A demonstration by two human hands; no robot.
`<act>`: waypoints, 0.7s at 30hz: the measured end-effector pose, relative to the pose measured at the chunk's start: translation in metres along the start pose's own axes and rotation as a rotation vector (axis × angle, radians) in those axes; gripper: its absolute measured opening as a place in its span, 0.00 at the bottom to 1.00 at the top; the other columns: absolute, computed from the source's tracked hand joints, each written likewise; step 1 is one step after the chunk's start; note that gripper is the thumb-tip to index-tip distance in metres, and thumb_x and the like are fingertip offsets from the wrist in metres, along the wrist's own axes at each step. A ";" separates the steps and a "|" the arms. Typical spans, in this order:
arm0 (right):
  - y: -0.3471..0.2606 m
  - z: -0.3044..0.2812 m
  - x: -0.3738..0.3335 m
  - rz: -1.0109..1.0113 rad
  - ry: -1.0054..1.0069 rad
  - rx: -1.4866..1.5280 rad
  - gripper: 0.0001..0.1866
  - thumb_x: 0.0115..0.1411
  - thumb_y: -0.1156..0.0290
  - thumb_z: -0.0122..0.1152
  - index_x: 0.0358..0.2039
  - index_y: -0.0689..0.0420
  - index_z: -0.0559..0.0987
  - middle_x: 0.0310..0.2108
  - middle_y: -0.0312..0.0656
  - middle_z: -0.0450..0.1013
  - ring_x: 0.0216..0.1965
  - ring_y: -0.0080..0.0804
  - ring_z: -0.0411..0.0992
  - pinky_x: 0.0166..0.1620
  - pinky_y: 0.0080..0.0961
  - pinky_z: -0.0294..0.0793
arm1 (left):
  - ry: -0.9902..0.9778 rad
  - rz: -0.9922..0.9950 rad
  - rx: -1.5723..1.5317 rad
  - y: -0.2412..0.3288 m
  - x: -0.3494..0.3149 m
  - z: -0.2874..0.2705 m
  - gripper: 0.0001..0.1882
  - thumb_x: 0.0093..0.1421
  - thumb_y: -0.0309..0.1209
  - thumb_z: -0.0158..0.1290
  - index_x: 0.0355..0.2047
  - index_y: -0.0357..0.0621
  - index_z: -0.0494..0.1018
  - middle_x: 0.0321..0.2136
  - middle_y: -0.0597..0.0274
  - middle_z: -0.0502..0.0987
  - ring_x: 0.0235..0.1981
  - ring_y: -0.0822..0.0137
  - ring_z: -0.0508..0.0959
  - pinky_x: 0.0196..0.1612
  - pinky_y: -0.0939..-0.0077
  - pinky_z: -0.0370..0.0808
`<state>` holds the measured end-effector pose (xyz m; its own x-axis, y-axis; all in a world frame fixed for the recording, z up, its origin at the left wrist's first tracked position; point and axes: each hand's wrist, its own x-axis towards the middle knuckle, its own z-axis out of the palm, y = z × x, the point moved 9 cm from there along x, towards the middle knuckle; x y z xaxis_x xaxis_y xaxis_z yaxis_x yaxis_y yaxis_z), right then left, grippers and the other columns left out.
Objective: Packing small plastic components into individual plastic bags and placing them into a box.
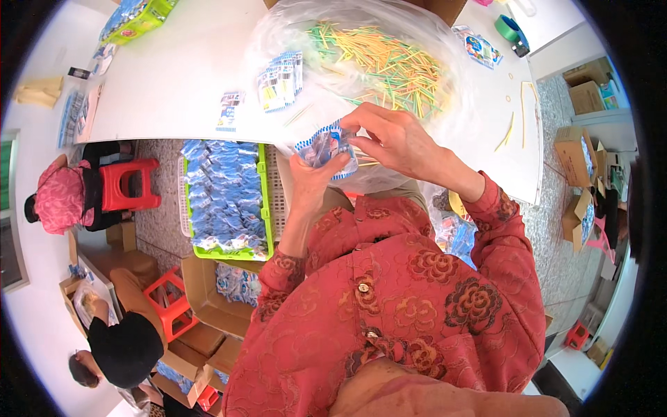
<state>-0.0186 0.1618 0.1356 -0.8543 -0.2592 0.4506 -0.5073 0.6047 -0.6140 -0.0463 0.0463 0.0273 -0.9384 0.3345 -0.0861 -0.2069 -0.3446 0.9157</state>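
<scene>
I saw the left hand [310, 174] closed on a blue-and-white plastic packet [324, 147], which it held at the near edge of the table [174, 83], just before the clear bag [274, 35] of thin coloured sticks [389, 66]. The right hand [389, 135] had its thumb and fingers bent close together at the packet's upper part, but I could not tell whether they pinched anything. Left of them stood a lime-green crate [263, 167] filled with blue packets [226, 191].

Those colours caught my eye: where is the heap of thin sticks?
In the head view, the heap of sticks lies at upper centre, in clear plastic on the white table, beyond the person's right hand.
</scene>
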 end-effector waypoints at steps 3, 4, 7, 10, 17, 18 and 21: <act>0.001 0.000 -0.002 -0.027 0.023 -0.013 0.11 0.50 0.77 0.59 0.36 0.58 0.73 0.27 0.39 0.70 0.23 0.31 0.70 0.25 0.24 0.68 | -0.019 -0.004 0.007 0.001 -0.001 0.001 0.15 0.46 0.20 0.59 0.37 0.38 0.73 0.31 0.67 0.75 0.30 0.78 0.74 0.35 0.82 0.72; 0.000 -0.001 -0.002 -0.025 0.024 -0.014 0.11 0.50 0.77 0.59 0.36 0.58 0.73 0.27 0.39 0.70 0.23 0.31 0.70 0.25 0.24 0.68 | -0.021 -0.005 0.008 0.001 -0.001 0.001 0.15 0.46 0.20 0.59 0.37 0.38 0.73 0.31 0.67 0.75 0.30 0.78 0.74 0.35 0.82 0.72; 0.004 -0.001 -0.001 0.043 0.027 0.027 0.11 0.49 0.77 0.59 0.35 0.58 0.73 0.26 0.38 0.69 0.23 0.32 0.70 0.25 0.24 0.68 | -0.046 -0.027 0.035 -0.003 -0.001 -0.001 0.15 0.46 0.20 0.59 0.37 0.38 0.73 0.30 0.67 0.75 0.30 0.78 0.74 0.35 0.83 0.72; 0.009 0.001 -0.001 0.083 0.030 0.031 0.10 0.49 0.78 0.58 0.34 0.57 0.72 0.25 0.38 0.69 0.23 0.32 0.69 0.25 0.24 0.68 | -0.060 -0.022 0.069 -0.004 -0.002 -0.003 0.15 0.46 0.20 0.59 0.37 0.38 0.73 0.30 0.67 0.75 0.30 0.78 0.74 0.35 0.83 0.72; 0.008 -0.003 0.001 0.072 0.053 -0.057 0.09 0.48 0.75 0.58 0.31 0.56 0.70 0.26 0.42 0.71 0.27 0.38 0.73 0.27 0.30 0.71 | -0.080 -0.052 0.036 -0.009 -0.004 -0.003 0.23 0.43 0.19 0.60 0.42 0.40 0.68 0.35 0.66 0.73 0.35 0.76 0.73 0.37 0.81 0.72; 0.009 -0.005 0.000 0.078 0.069 -0.060 0.08 0.48 0.75 0.58 0.30 0.56 0.71 0.25 0.41 0.70 0.26 0.38 0.72 0.27 0.30 0.71 | -0.079 -0.043 0.028 -0.008 -0.004 -0.003 0.24 0.43 0.19 0.60 0.43 0.40 0.68 0.36 0.66 0.73 0.35 0.75 0.73 0.37 0.80 0.72; 0.006 -0.004 -0.001 0.025 0.058 -0.093 0.07 0.47 0.74 0.58 0.28 0.56 0.71 0.26 0.40 0.69 0.26 0.39 0.71 0.27 0.30 0.71 | -0.046 -0.002 -0.013 0.002 -0.005 0.001 0.17 0.45 0.21 0.60 0.38 0.38 0.72 0.31 0.66 0.75 0.31 0.76 0.74 0.37 0.81 0.72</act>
<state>-0.0206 0.1686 0.1337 -0.8571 -0.2007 0.4745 -0.4711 0.6782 -0.5641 -0.0416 0.0444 0.0296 -0.9244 0.3752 -0.0693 -0.2123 -0.3550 0.9105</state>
